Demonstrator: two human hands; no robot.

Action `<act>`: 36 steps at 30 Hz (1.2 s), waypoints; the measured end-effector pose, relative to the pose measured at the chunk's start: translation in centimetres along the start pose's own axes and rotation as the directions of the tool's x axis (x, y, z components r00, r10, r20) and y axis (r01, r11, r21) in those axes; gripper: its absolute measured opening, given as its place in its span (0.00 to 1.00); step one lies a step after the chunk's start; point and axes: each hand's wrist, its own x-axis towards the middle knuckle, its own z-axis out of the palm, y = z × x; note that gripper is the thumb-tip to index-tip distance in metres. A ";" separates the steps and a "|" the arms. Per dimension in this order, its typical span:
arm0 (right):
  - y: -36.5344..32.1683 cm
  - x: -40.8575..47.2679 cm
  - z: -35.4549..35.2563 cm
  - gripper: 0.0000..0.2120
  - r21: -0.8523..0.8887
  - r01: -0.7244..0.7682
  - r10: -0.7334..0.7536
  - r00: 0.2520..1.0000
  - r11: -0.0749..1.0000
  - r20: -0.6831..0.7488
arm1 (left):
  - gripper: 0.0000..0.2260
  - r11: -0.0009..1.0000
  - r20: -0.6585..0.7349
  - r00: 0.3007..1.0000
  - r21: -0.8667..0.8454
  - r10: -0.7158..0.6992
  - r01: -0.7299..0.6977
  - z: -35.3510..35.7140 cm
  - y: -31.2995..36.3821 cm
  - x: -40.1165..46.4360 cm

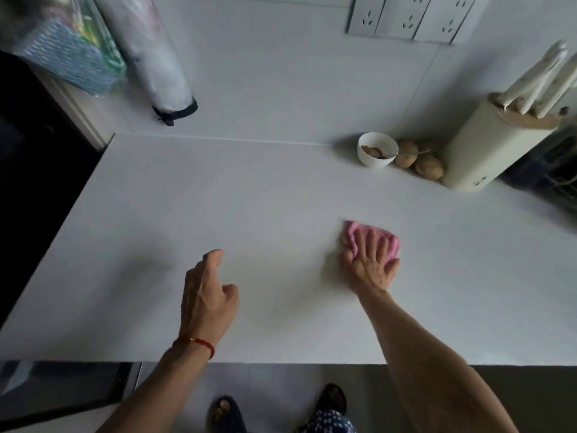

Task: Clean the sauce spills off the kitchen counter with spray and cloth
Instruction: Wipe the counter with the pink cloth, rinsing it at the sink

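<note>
A pink cloth [354, 232] lies on the pale counter [249, 198], right of centre. My right hand [370, 260] presses flat on the cloth with its fingers spread and straight. My left hand [207, 295] hovers over the counter left of centre, fingers loosely curled, holding nothing. No spray bottle shows. I see no clear sauce marks on the counter; the surface near the cloth is blurred.
A white bowl [377, 150] with scraps, potatoes [418, 159] and a cream knife block [487, 145] stand at the back right. A wrapped roll [150, 54] and patterned bags [68, 54] sit back left. A black hob [34, 182] borders the left. Sockets [409, 17] are on the wall.
</note>
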 end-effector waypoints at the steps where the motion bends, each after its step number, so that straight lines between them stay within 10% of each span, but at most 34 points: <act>1: 0.1 -0.4 0.1 0.32 0.032 -0.082 0.082 0.997 0.996 -0.002 | 0.24 0.999 -0.009 0.999 -0.011 -0.032 0.032 0.4 0.4 0.0; 4: -3.7 -5.7 3.3 0.32 -0.036 0.235 -0.236 0.971 0.971 -0.025 | 0.21 0.997 0.023 0.998 -0.053 -0.058 0.059 2.5 3.5 0.2; 8: -5.2 -3.1 3.2 0.31 -0.114 0.685 -0.674 0.729 0.720 0.122 | 0.20 0.997 0.123 0.990 -0.008 0.076 -0.075 6.2 8.6 1.6; 13: 6.0 8.7 -5.1 0.31 -0.144 0.261 -0.260 0.965 0.955 0.026 | 0.22 0.997 0.150 0.987 0.045 0.049 -0.056 9.3 10.8 1.4; 17: 11.7 9.4 -6.6 0.32 -0.048 -0.013 0.010 0.998 0.999 -0.061 | 0.22 0.999 0.166 0.986 0.051 -0.004 -0.005 11.3 11.6 0.3; 19: 10.5 6.1 -4.4 0.31 -0.062 0.246 -0.250 0.966 0.967 -0.063 | 0.22 0.999 0.193 0.981 0.040 -0.003 -0.005 12.7 12.9 -0.4; 23: 12.8 3.0 -3.5 0.31 -0.166 0.756 -0.757 0.649 0.633 0.071 | 0.23 0.997 0.238 0.971 0.058 0.033 -0.048 14.4 14.4 -1.0; 28: 22.8 10.8 -10.0 0.28 -0.069 0.182 -0.189 0.976 0.981 -0.106 | 0.23 0.996 0.223 0.975 0.083 0.001 -0.020 14.3 15.0 -1.4; 30: 22.6 12.6 -11.2 0.26 0.081 -0.058 0.068 0.991 0.995 -0.117 | 0.22 0.996 0.211 0.977 0.085 0.003 -0.022 14.4 15.4 -1.9; 33: 18.3 10.6 -8.7 0.25 0.089 0.307 -0.291 0.944 0.948 -0.159 | 0.22 0.997 0.231 0.973 0.081 -0.008 -0.011 15.2 16.3 -3.0; 36: 18.9 5.3 -5.6 0.24 -0.011 0.743 -0.743 0.670 0.670 -0.001 | 0.22 0.997 0.276 0.961 0.064 0.020 -0.039 15.7 17.6 -4.1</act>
